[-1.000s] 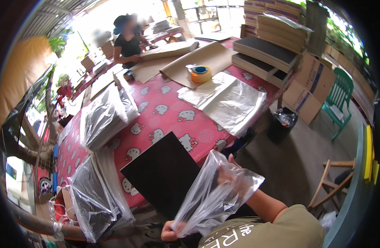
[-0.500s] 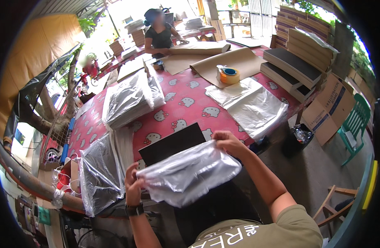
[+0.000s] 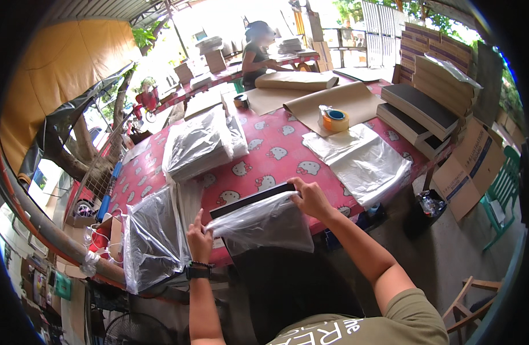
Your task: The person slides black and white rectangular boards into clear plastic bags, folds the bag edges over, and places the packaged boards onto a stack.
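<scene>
A clear plastic bag stretches between my two hands at the table's near edge. My left hand pinches its left corner, with the index finger sticking up. My right hand grips the right end, close to the corner of a black board. The board's far strip shows beyond the bag's upper edge, and the plastic covers its nearer part; I cannot tell whether the board is inside the bag or under it. Left of my left hand lies a plastic-covered dark stack. Farther off sits another plastic-wrapped stack.
Loose clear bags lie on the right of the pink patterned table, with a tape roll behind them. Brown paper, stacked black-topped boards and a black bin are farther right. A person stands across the table.
Both hands have brought the bag forward onto the board, so less of the board shows. My head view has shifted, and the person across the table has turned to the right.
</scene>
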Demonstrator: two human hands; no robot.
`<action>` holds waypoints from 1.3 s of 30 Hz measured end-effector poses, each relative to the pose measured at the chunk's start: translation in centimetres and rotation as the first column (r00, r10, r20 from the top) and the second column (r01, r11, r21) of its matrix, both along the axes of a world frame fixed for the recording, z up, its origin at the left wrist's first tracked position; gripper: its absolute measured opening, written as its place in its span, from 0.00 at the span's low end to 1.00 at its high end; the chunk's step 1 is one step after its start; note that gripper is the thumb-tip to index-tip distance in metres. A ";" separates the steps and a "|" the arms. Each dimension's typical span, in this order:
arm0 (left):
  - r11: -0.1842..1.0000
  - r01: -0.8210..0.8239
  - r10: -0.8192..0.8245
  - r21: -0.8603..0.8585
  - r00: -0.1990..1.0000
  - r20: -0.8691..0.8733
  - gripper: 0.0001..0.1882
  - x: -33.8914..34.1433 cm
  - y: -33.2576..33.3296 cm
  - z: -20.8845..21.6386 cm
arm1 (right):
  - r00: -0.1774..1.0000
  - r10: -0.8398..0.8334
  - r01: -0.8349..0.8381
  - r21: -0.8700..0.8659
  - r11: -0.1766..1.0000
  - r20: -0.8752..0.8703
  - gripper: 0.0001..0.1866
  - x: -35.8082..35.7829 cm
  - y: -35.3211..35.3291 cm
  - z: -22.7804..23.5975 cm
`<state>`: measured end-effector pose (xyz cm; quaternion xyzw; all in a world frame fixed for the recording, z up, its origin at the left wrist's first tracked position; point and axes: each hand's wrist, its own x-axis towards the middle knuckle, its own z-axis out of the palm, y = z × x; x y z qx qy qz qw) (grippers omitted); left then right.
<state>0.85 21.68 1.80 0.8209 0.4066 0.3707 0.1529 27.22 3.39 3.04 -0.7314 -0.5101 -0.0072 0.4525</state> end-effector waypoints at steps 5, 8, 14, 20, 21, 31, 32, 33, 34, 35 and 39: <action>0.963 0.226 -0.244 0.147 0.962 0.119 0.17 -1.2 0.1 1.9 | 0.985 0.077 -0.050 0.174 0.983 -0.152 0.09 -1.4 -1.6 2.0; 0.971 0.234 -0.241 0.057 0.951 0.192 0.13 -2.6 -0.7 3.8 | 0.955 0.094 -0.048 0.165 0.985 -0.283 0.07 -2.5 -3.4 3.9; 0.460 0.686 -0.271 -0.564 0.713 0.647 0.05 -5.8 -1.5 7.1 | -0.055 0.567 -0.436 0.530 0.727 -0.822 0.05 -0.4 -5.9 4.4; 0.126 0.638 -0.222 -0.759 0.764 0.605 0.09 -6.0 -2.2 2.3 | -0.174 0.556 -0.275 0.582 0.765 -0.813 0.12 -1.8 -8.2 0.3; 0.138 0.658 -0.182 -0.740 0.751 0.634 0.12 -6.4 -2.2 0.4 | -0.174 0.566 -0.240 0.592 0.770 -0.806 0.12 -1.9 -8.6 -0.9; 0.118 0.413 0.039 -0.903 0.907 0.420 0.02 -9.1 -5.4 -10.8 | 0.064 0.134 -0.140 0.124 0.982 -0.989 0.11 -5.1 -14.1 -12.3; 0.150 0.412 0.073 -0.898 0.902 0.426 0.01 -10.1 -6.1 -12.4 | 0.019 0.099 -0.128 0.096 0.987 -0.995 0.11 -5.8 -14.4 -13.1; 0.175 0.413 0.097 -0.894 0.896 0.433 0.01 -10.7 -7.0 -14.1 | -0.025 0.060 -0.105 0.063 0.993 -0.998 0.11 -6.3 -15.1 -14.2; 0.139 0.385 0.198 -0.912 0.892 0.407 0.02 -10.9 -8.2 -15.0 | -0.029 0.034 -0.111 0.037 0.993 -0.999 0.12 -6.8 -15.6 -15.2; 0.100 0.363 0.294 -0.926 0.879 0.376 0.03 -11.0 -9.4 -15.9 | -0.030 0.010 -0.115 0.013 0.993 -0.999 0.12 -7.1 -16.2 -16.2; -0.012 0.310 0.377 -0.951 0.882 0.283 0.06 -11.8 -12.7 -20.1 | 0.002 -0.041 -0.162 -0.041 0.986 -0.999 0.15 -8.1 -17.5 -18.6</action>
